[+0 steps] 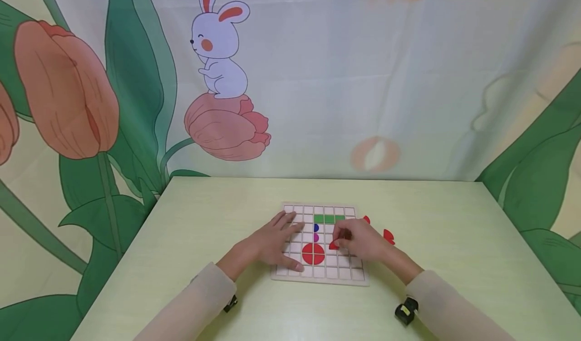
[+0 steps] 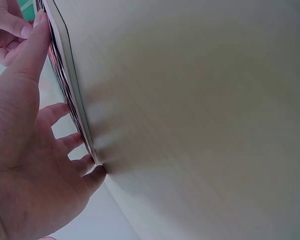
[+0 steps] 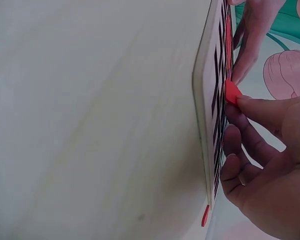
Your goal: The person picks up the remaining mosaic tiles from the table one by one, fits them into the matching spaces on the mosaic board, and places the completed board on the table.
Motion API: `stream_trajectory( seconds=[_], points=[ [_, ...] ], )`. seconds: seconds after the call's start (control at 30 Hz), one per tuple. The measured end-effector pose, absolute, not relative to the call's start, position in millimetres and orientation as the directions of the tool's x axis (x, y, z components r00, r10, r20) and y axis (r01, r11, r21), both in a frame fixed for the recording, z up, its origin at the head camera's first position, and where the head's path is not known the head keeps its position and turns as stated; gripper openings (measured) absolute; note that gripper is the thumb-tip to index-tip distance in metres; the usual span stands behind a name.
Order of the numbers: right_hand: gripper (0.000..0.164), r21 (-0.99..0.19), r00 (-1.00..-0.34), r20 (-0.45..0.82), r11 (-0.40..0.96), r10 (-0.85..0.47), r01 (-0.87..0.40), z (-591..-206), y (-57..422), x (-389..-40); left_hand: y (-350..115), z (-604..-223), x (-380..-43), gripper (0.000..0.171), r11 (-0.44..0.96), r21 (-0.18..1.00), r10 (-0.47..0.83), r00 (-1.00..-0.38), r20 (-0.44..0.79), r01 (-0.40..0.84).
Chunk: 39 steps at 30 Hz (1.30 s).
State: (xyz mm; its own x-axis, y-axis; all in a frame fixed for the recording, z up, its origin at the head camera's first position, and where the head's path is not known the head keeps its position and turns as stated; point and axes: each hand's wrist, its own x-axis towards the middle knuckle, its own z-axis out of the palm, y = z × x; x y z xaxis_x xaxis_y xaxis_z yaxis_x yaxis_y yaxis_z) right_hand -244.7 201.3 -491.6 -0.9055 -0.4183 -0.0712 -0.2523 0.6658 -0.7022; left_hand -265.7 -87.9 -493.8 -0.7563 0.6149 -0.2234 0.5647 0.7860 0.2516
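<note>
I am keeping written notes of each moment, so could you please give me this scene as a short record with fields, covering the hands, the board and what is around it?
Left hand: rests on the left part of the board, fingers spread
Right hand: pinches a red piece over the board, right of the red circle
Also on board: green strip, blue piece, magenta piece
Right of board: loose red pieces on the table
Behind: backdrop with a rabbit

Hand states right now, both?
Left hand: open, fingers spread on the board.
Right hand: closed, pinching a red piece.
</note>
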Motion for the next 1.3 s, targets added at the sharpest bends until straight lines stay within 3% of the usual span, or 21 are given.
stream_trajectory(
  seconds=[1.3],
  points=[
    [0.009, -0.663, -0.877, -0.095, 0.687, -0.471, -0.298, -488.4, 195.8, -246.7, -88.8, -491.4, -264.2, 0.118, 0.786, 0.236, 0.616, -0.755, -0.227, 0.571]
  ],
)
